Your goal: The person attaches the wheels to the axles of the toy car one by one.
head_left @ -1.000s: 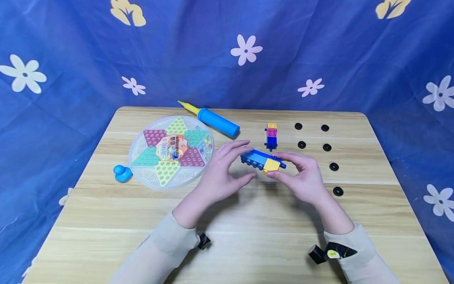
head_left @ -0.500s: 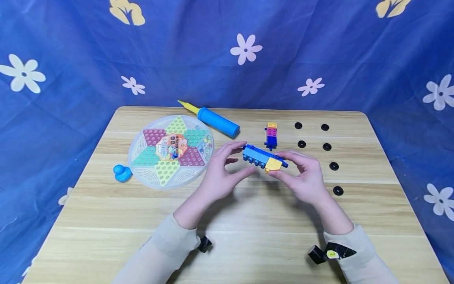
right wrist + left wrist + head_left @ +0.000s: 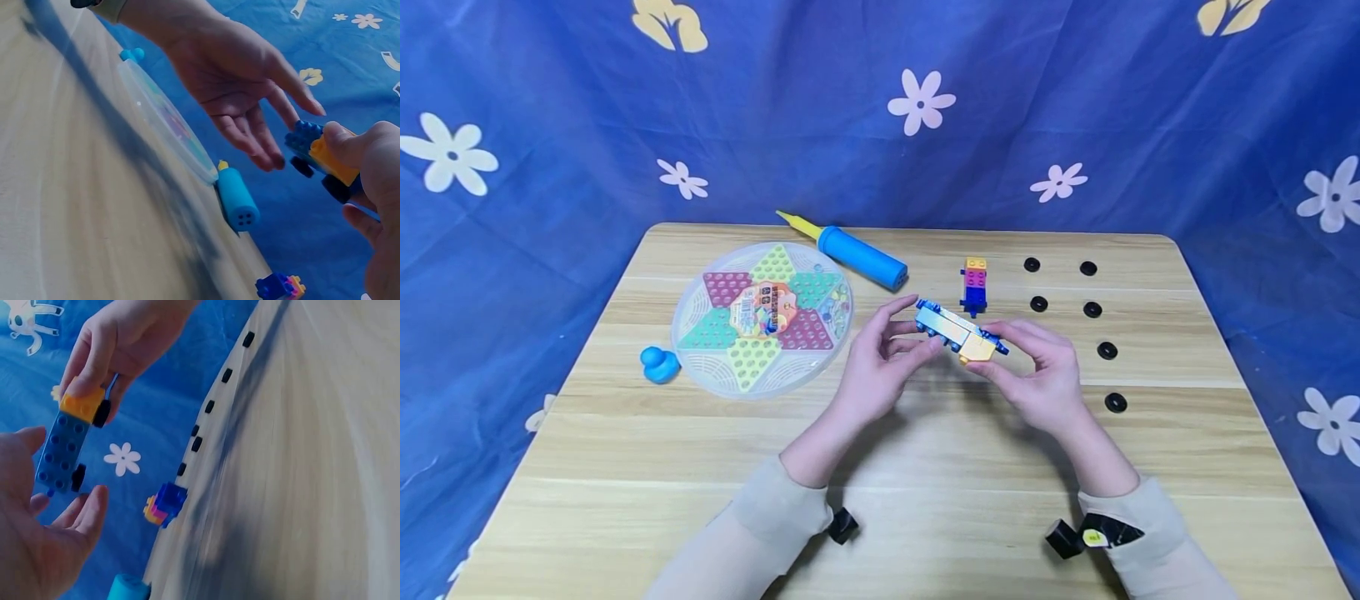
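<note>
A toy block car [image 3: 942, 323] with a light blue brick, a yellow end brick and a dark blue base is held up over the table. My right hand [image 3: 1045, 367] pinches its yellow end between thumb and fingers. Black wheels [image 3: 102, 414] show along one side in the left wrist view. My left hand [image 3: 880, 358] is at the car's blue end, its thumb overlapping the studs in the head view. In the right wrist view the left fingers [image 3: 253, 134] reach out loosely extended beside that end. Behind the car stands a smaller block piece [image 3: 975, 287] in yellow, pink and blue.
Several black wheels [image 3: 1092, 310] lie in rows at the table's right. A blue pump [image 3: 861, 257] with a yellow nozzle lies at the back. Left of my hands are a round Chinese checkers board [image 3: 760, 383] and a blue duck [image 3: 660, 367]. A blue flowered cloth hangs behind.
The car has tilted, its blue end rising slightly, with more of its side facing up. My left hand has shifted a little to the right, its thumb moving closer to the car.
</note>
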Tool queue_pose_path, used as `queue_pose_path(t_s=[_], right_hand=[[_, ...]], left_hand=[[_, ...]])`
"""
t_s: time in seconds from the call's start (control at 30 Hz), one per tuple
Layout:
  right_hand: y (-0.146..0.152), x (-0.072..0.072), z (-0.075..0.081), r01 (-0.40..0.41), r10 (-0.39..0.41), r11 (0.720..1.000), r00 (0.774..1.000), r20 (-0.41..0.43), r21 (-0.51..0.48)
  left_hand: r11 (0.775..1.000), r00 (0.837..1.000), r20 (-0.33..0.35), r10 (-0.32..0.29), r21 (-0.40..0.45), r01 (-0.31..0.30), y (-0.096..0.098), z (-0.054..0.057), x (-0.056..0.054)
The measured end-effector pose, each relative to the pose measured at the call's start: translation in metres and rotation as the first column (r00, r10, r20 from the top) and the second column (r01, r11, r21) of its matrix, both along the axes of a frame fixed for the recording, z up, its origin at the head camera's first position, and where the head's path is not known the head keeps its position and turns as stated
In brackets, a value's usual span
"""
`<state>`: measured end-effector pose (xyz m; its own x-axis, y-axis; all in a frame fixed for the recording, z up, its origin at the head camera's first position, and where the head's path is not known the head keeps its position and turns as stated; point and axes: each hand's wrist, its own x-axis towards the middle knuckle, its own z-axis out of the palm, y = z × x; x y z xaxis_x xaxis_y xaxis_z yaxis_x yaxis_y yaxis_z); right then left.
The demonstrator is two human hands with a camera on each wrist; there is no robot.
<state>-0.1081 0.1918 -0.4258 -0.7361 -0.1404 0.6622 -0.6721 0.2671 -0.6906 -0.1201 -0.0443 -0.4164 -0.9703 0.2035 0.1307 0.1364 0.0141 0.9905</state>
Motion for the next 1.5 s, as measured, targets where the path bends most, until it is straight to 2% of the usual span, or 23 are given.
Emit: queue_pose_path(t_s=[0.2,0.33,0.5,0.7,0.83,1.13,1.2,1.33,1.5], right_hand=[[-0.01,0.0,-0.008,-0.002,-0.003,0.999,0.995,-0.103,-0.048],[-0.017,0.0,-0.014,0.015,-0.025,0.997,0.989,-0.148,-0.069],[-0.025,-0.002,-0.019,0.072,-0.085,0.995,0.976,-0.203,-0.072],[-0.029,-0.005,-0.021,0.1,-0.112,0.993,0.969,-0.218,-0.066],[-0.03,-0.005,-0.021,0.083,-0.094,0.995,0.973,-0.21,-0.063],[-0.012,-0.005,-0.019,0.03,-0.041,0.998,0.983,-0.181,-0.063],[-0.005,-0.005,-0.019,0.024,-0.034,0.998,0.987,-0.156,-0.066],[0.01,-0.003,-0.019,0.067,-0.07,0.997,0.994,-0.081,-0.041],[0.029,0.002,-0.015,0.096,-0.096,0.995,0.995,0.013,-0.017]], left_hand=[[0.982,0.997,0.075,0.007,0.186,-0.02,0.013,-0.001,0.0],[0.971,0.995,0.086,0.045,0.232,-0.064,0.019,0.0,0.0],[0.954,0.992,0.094,0.084,0.281,-0.107,0.024,0.002,0.0],[0.936,0.989,0.1,0.109,0.323,-0.136,0.027,0.0,-0.002],[0.935,0.989,0.09,0.113,0.329,-0.137,0.024,-0.001,-0.005],[0.948,0.995,0.052,0.082,0.304,-0.094,0.009,-0.004,-0.013],[0.951,0.997,0.053,0.06,0.301,-0.073,0.005,-0.004,-0.015],[0.959,0.999,0.05,0.02,0.28,-0.033,-0.002,-0.004,-0.017],[0.971,0.999,0.043,0.011,0.24,-0.021,-0.009,-0.007,-0.019]])
